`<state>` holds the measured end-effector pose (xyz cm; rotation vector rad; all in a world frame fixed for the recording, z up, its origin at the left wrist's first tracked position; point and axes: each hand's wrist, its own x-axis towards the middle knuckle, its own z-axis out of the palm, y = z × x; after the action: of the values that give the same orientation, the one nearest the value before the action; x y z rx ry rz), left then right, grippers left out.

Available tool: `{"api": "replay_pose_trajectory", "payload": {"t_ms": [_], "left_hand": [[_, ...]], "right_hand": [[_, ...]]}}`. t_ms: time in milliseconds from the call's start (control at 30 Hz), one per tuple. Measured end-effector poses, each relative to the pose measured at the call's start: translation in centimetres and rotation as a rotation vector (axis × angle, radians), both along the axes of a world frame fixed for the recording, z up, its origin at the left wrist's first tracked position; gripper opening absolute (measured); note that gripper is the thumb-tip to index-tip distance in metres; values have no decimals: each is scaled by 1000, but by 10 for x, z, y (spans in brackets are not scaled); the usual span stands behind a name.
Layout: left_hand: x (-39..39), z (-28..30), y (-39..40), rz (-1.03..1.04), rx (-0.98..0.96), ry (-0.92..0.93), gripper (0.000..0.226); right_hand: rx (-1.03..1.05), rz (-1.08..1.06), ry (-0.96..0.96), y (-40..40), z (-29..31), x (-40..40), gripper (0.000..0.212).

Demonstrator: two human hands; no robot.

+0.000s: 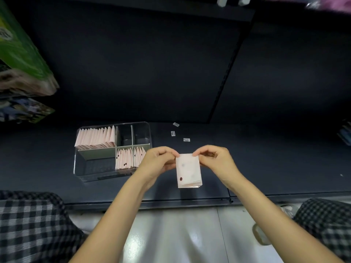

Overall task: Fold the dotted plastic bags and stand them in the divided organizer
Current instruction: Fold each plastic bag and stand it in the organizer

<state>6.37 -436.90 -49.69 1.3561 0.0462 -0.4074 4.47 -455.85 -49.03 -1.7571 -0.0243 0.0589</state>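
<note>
Mostly dark shelf (266, 164), clear organizer (79, 168) at left, glossy pale floor (180, 234) below

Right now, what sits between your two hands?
In the head view, the folded dotted bag, pinched at its top corners by the left hand and right hand.

Organizer (144, 128): clear, glossy hard plastic with pale opaque dividers. Folded bag (188, 170): thin, pale pink, semi-translucent plastic film with dark dots and a slight sheen. Worktop (266, 158): dark, matt, finely textured. Floor (180, 234): smooth and glossy, showing reflections. Trousers (28, 224): checked woven cloth.
</note>
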Motion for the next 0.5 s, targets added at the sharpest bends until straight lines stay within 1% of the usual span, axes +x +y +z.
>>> {"api": "replay_pose_trajectory", "payload": {"t_ms": [67, 133, 233, 300, 333, 433, 500], "left_hand": [[1, -2, 0, 3, -24, 9, 20], [2, -7, -2, 28, 28, -10, 9], [4, -14, -4, 93, 191, -95, 19], [5, -15, -4, 89, 250, -149, 23], [6, -15, -4, 69, 270, -174, 24], [7, -15, -5, 3, 297, -238, 26], [9, -16, -4, -7, 313, -247, 25]], "right_hand": [[0, -9, -26, 1, -1, 1, 33], [1, -12, -27, 2, -3, 2, 31], [-53, -14, 6, 3, -7, 6, 32], [-20, 15, 49, 5, -8, 9, 33], [-26, 53, 60, 6, -8, 10, 29], [-218, 161, 44, 9, -10, 12, 13], [-254, 136, 35, 12, -13, 15, 11]]}}
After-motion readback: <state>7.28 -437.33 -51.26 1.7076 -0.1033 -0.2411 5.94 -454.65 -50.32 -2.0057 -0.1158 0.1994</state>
